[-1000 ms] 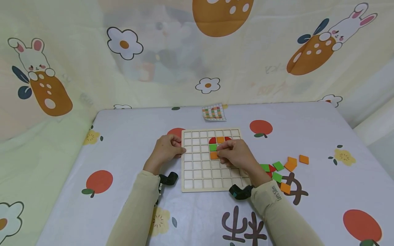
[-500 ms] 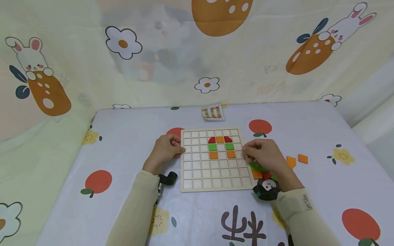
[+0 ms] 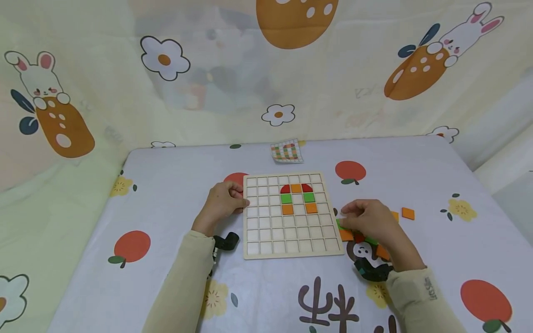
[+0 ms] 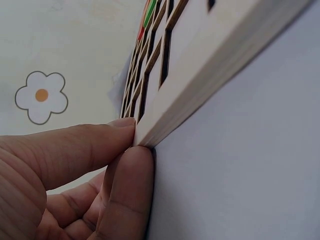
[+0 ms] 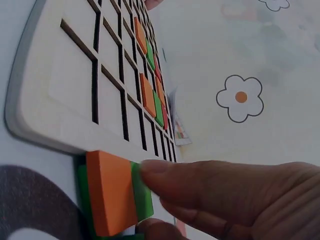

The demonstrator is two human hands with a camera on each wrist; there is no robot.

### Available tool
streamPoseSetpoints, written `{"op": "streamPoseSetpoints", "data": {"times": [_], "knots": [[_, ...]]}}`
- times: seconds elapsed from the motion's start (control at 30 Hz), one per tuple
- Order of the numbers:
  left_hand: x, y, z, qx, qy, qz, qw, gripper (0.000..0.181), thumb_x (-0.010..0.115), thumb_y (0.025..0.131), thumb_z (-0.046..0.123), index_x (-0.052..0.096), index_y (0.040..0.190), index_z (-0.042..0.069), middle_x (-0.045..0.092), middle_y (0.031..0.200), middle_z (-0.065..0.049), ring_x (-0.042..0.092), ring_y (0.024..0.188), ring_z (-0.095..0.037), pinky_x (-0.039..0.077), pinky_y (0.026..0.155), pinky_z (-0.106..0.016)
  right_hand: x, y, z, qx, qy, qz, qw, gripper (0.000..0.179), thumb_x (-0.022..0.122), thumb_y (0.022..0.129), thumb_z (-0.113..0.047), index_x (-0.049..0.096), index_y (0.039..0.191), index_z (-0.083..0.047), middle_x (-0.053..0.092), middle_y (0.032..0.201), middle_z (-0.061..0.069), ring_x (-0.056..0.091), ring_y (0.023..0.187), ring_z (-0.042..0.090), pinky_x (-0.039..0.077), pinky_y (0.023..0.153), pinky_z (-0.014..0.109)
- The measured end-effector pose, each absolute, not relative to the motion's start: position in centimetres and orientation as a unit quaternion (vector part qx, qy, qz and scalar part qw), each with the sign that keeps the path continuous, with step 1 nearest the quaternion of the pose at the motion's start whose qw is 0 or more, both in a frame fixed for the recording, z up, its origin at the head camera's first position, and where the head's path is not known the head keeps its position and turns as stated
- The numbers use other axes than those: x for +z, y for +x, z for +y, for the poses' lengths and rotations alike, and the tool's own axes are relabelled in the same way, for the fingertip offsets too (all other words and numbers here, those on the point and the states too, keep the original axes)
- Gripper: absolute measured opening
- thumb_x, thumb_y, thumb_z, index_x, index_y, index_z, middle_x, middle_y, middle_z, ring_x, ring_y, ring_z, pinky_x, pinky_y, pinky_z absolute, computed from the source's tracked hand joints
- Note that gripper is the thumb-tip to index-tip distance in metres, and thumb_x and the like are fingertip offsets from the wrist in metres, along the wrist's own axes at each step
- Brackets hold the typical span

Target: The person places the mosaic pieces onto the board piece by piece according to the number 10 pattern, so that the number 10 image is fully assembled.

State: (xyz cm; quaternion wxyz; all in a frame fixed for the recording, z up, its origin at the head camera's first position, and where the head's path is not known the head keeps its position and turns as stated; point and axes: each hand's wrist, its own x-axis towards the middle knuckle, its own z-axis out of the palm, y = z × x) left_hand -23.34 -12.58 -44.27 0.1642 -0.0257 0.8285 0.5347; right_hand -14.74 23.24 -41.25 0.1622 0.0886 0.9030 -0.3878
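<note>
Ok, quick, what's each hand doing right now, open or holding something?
Left hand: closed, pinching the grid board by its left edge.
Right hand: touching a green tile; whether it's holding it, can't tell.

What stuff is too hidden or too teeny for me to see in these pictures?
- Head view: how many loose tiles there are; the right hand covers some.
- Head view: the exact pattern on the paper card; it's too small.
- Left wrist view: the whole board; the picture's edge cuts it off.
- Right wrist view: whether a green tile is gripped; the bottom edge cuts off the lower fingertip.
</note>
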Motion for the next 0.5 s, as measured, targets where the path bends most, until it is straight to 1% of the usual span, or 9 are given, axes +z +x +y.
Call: {"op": "streamPoseSetpoints", "data": {"times": [0.13, 0.27, 0.5], "knots": [[-44.24, -23.32, -12.57, 0.535, -0.025, 0.828, 0.164, 0.035, 0.084, 0.085, 0.000, 0.065, 0.115, -0.002, 0.065, 0.091, -0.010, 0.067, 0.071, -0.015, 0.061, 0.066, -0.024, -41.30, -14.52, 23.09, -0.358, 0.075, 0.917, 0.159, 0.032, 0.080, 0.089, -0.018, 0.072, 0.115, -0.001, 0.064, 0.093, 0.009, 0.056, 0.089, 0.026, 0.051, 0.067, 0.032], [-44.11, -23.31, -12.57, 0.531, -0.026, 0.831, 0.163, 0.036, 0.084, 0.085, 0.001, 0.065, 0.115, -0.002, 0.064, 0.092, -0.010, 0.067, 0.071, -0.015, 0.060, 0.066, -0.024, -41.33, -14.45, 23.09, -0.358, 0.065, 0.919, 0.155, 0.028, 0.079, 0.089, -0.015, 0.073, 0.112, 0.000, 0.063, 0.089, 0.008, 0.056, 0.086, 0.025, 0.050, 0.065, 0.033], [-44.07, -23.30, -12.73, 0.531, -0.029, 0.830, 0.166, 0.035, 0.084, 0.085, 0.001, 0.065, 0.115, -0.002, 0.064, 0.092, -0.010, 0.066, 0.071, -0.016, 0.060, 0.066, -0.024, -41.41, -14.55, 22.94, -0.361, 0.075, 0.916, 0.158, 0.030, 0.081, 0.089, -0.016, 0.074, 0.113, 0.001, 0.065, 0.091, 0.009, 0.057, 0.087, 0.025, 0.051, 0.066, 0.032]]}}
